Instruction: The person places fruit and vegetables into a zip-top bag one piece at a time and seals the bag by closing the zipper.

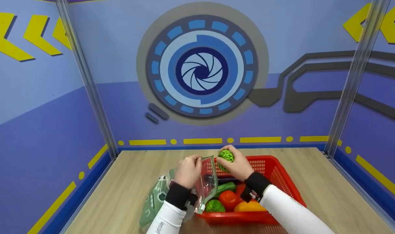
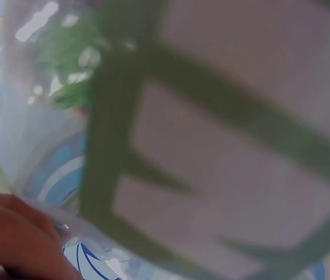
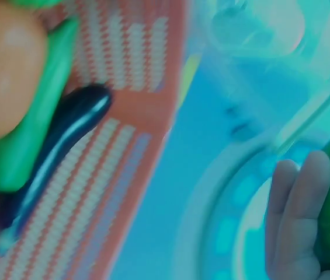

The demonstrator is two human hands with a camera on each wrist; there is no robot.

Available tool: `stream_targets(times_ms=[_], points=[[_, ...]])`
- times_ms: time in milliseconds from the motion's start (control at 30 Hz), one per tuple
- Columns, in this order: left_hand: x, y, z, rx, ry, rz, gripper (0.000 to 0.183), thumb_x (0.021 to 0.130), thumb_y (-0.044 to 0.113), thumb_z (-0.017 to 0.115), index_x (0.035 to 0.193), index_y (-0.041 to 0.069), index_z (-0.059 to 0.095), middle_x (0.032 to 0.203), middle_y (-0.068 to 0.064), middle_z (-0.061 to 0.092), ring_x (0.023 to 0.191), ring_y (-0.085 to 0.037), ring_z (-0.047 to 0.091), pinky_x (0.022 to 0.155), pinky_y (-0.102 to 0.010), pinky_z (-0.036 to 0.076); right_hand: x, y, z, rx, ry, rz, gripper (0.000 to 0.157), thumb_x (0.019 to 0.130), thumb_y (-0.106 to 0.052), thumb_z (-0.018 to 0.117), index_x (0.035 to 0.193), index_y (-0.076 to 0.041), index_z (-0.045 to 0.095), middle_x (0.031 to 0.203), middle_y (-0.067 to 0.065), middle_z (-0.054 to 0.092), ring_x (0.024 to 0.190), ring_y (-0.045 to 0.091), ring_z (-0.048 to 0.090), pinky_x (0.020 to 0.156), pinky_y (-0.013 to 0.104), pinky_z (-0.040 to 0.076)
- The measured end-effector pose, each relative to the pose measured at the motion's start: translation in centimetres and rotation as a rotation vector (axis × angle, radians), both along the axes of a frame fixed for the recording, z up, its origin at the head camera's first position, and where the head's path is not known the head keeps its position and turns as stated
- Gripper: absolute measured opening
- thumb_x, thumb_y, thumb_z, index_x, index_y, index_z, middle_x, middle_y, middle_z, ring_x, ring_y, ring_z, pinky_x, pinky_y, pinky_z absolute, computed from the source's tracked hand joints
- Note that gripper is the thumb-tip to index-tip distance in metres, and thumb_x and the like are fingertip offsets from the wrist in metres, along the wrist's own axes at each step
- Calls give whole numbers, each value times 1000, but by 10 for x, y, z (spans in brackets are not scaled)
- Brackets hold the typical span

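My left hand (image 1: 186,172) pinches the top edge of a clear zip bag with green print (image 1: 153,201); in the left wrist view the bag's printed film fills most of the picture. My right hand (image 1: 239,166) grips a round green fruit with dark mottling (image 1: 226,156), above the far side of the red basket and just right of the bag's mouth. Fingers (image 3: 305,204) curl along the fruit's side in the right wrist view. Some green contents (image 2: 68,55) show blurred through the film.
The red plastic basket (image 1: 286,182) holds a tomato (image 1: 228,199), a yellow-orange piece (image 1: 249,206), a green cucumber-like vegetable (image 1: 226,187), an eggplant (image 3: 65,140) and another mottled green fruit (image 1: 214,206). It stands on a wooden table (image 1: 327,191) enclosed by printed blue panels (image 1: 119,110).
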State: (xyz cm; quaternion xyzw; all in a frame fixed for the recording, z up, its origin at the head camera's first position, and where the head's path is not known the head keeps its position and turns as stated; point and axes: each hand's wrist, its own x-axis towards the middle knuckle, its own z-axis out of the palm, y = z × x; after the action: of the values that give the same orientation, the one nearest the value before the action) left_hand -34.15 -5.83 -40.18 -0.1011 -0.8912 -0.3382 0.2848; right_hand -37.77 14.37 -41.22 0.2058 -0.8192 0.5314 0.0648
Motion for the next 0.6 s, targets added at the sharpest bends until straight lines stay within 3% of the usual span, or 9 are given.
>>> stream_targets(times_ms=[133, 267, 333, 433, 533, 600], points=[[0, 0, 0, -3, 2, 2, 16, 98, 10, 65, 98, 1, 79, 86, -14, 77, 61, -19, 65, 55, -31, 49, 12, -20, 1, 61, 129, 97, 31, 95, -21, 71, 121, -8, 61, 105, 16, 64, 78, 15, 60, 65, 27, 54], [0, -2, 1, 12, -6, -12, 18, 99, 11, 63, 99, 2, 79, 90, -15, 78, 67, -23, 70, 58, -34, 54, 16, -37, -3, 193, 194, 186, 34, 93, -19, 71, 123, -6, 62, 108, 13, 64, 79, 13, 58, 66, 25, 53], [1, -3, 1, 23, -18, -5, 19, 100, 13, 63, 101, 4, 79, 93, -15, 79, 73, -26, 73, 61, -37, 57, 15, -44, -6, 258, 188, 217, 39, 92, -18, 70, 129, -8, 61, 114, 12, 66, 86, 15, 61, 73, 29, 55], [1, -4, 2, 23, -22, 1, 20, 100, 14, 62, 102, 4, 79, 94, -15, 79, 76, -28, 75, 65, -41, 59, 12, -52, -10, 332, 148, 245, 51, 93, -17, 68, 142, -10, 56, 133, 13, 65, 109, 26, 66, 94, 42, 55], [2, -4, 3, 20, -21, -1, 20, 100, 14, 62, 102, 4, 79, 93, -15, 79, 74, -28, 74, 63, -40, 58, 8, -59, -12, 378, 107, 261, 60, 92, -13, 66, 150, -9, 50, 147, 17, 58, 133, 36, 58, 112, 53, 46], [3, -5, 3, 16, -14, -9, 20, 100, 14, 62, 102, 3, 79, 92, -16, 78, 72, -27, 73, 61, -38, 56, 6, -64, -13, 390, 94, 277, 59, 91, -8, 65, 148, -6, 51, 148, 19, 57, 136, 39, 55, 113, 55, 43]])
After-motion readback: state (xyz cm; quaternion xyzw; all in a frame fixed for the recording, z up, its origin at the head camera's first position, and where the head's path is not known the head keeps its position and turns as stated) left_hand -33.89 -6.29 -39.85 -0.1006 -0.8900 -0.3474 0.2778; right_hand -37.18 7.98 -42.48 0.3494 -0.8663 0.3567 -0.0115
